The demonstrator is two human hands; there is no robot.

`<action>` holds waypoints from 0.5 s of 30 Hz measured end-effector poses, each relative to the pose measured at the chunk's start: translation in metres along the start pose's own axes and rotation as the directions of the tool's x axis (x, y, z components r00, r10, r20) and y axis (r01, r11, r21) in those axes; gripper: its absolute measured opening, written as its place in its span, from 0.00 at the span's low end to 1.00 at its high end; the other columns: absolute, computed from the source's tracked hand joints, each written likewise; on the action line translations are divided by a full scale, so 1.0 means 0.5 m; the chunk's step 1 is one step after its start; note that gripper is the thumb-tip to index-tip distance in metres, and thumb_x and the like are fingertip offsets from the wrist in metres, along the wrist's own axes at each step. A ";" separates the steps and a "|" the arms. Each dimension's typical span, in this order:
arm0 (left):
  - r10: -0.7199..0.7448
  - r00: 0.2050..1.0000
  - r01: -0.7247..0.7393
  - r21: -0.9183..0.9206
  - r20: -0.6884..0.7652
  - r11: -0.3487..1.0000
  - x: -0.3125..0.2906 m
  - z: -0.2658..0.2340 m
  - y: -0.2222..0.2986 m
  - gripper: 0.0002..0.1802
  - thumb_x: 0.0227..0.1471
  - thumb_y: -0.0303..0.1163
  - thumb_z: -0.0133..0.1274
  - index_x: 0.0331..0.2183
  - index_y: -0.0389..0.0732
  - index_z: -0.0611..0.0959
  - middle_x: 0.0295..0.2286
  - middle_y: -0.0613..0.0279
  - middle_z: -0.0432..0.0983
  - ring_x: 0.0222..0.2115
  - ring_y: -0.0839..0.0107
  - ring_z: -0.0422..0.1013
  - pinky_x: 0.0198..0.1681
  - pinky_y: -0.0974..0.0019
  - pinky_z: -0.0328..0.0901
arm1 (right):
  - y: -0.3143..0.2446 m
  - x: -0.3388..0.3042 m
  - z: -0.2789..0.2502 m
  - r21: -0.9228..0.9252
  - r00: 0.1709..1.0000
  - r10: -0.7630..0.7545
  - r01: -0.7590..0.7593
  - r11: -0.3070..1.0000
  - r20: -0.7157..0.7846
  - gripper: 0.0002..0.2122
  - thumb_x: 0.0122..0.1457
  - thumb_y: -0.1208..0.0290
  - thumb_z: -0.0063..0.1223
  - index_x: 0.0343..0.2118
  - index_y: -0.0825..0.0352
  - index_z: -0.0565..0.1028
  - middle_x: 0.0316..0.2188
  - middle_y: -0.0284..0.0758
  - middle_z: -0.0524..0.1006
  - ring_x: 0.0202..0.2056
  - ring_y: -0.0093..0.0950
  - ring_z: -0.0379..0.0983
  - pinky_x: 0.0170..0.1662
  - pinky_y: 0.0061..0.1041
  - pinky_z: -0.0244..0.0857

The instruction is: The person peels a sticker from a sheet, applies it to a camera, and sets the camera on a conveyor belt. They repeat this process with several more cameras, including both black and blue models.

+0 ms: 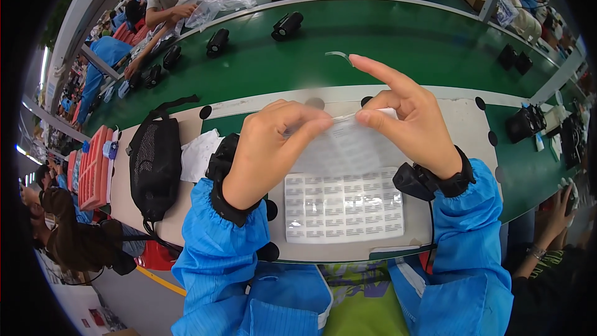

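Observation:
A thin, translucent plastic sheet (339, 147) hangs between my hands above the work board. My left hand (270, 143) pinches its top edge between thumb and fingers. Close beside it, my right hand (407, 115) pinches the same edge, with the index finger stretched out away from me. A small curved clear strip (337, 54) clings to that fingertip. Below the hanging sheet, a sheet of printed white labels (344, 227) lies flat with a glossy surface. The plastic partly covers its far edge. Whether the plastic is a single layer or a bag, I cannot tell.
A black mesh pouch (154, 165) and a crumpled white paper (199, 157) lie left of my left arm. Beyond the board runs a green conveyor belt (249, 74) with several black cylindrical devices (287, 26). Pink trays (94, 171) stand far left. Other people work around the line.

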State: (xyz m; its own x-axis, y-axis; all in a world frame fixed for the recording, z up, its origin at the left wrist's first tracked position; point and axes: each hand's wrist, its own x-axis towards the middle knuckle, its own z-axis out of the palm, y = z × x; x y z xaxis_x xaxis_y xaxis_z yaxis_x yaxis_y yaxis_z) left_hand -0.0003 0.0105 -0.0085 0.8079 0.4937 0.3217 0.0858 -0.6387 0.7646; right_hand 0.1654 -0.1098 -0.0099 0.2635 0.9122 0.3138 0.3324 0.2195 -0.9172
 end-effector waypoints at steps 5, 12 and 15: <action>-0.057 0.998 0.060 -0.087 0.039 0.994 0.003 -0.002 -0.007 0.09 0.45 0.30 0.54 0.30 0.36 0.80 0.24 0.58 0.75 0.26 0.73 0.69 0.29 0.73 0.63 | 0.012 0.000 0.004 0.096 0.998 -0.068 0.069 0.993 -0.016 0.32 0.46 0.81 0.53 0.55 0.65 0.55 0.28 0.32 0.75 0.30 0.17 0.70 0.38 0.16 0.61; -0.204 0.860 0.266 -0.070 0.467 0.961 0.042 -0.017 -0.074 0.19 0.46 0.32 0.54 0.40 0.33 0.74 0.31 0.61 0.73 0.33 0.76 0.68 0.39 0.74 0.61 | 0.016 0.012 -0.026 -0.091 0.997 0.072 -0.074 0.993 -0.024 0.32 0.47 0.78 0.53 0.56 0.63 0.52 0.34 0.32 0.72 0.38 0.21 0.66 0.44 0.19 0.58; -0.190 0.791 0.226 0.011 0.582 0.974 0.105 0.011 -0.116 0.27 0.44 0.38 0.56 0.44 0.34 0.70 0.37 0.57 0.71 0.38 0.72 0.66 0.43 0.71 0.60 | 0.022 0.014 -0.059 -0.093 0.990 0.020 -0.034 0.995 -0.139 0.30 0.49 0.78 0.51 0.55 0.63 0.52 0.38 0.33 0.70 0.41 0.22 0.63 0.45 0.20 0.56</action>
State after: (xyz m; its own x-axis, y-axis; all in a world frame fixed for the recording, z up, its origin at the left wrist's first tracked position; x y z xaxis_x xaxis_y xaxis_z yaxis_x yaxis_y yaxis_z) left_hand 0.0406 0.0701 -0.0389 0.9619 0.1685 -0.2152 0.2721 -0.5172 0.8115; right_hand 0.1974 -0.1111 -0.0103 0.3939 0.8594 0.3261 0.4061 0.1556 -0.9005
